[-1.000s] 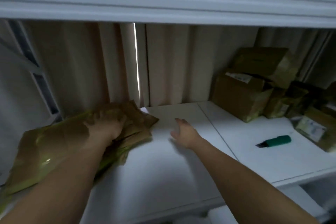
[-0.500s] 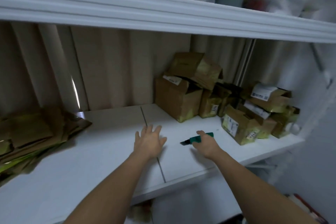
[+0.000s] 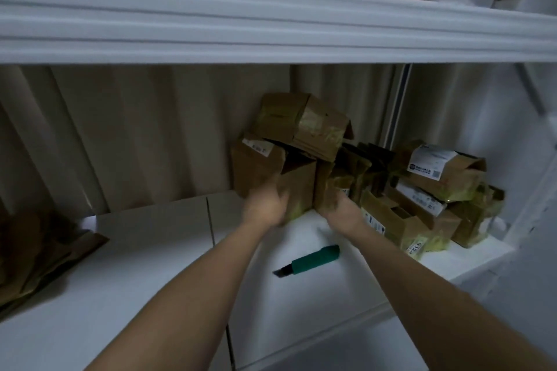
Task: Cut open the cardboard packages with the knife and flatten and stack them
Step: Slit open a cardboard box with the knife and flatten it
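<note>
Evidently the next package is being chosen. Both hands are out at the heap of cardboard packages [image 3: 346, 178] crowded into the back right corner of the shelf [image 3: 150, 250]. The left hand [image 3: 265, 206] is against the front of the tall brown box [image 3: 271, 172] at the heap's left end, and the right hand [image 3: 340, 211] is at the smaller package [image 3: 327, 179] just beside it. Both are smeared by motion, so I cannot tell whether the fingers have closed round anything or only touch the cardboard.

The knife [image 3: 310, 260] lies on the shelf near its front edge, between the two forearms, its dark blade pointing left and neither hand on it. I'd guess it sits there so both hands are free to pull a box out. The flattened cardboard [image 3: 39, 253] is stacked at the far left end of the shelf, well apart from the uncut heap, which keeps done and undone separate.

Much is hard to read: the light is dim, the left stack runs off the edge of view, the packages at the back of the heap hide one another, and the labels are too small to make out. An upper shelf [image 3: 271, 24] blocks everything above.
</note>
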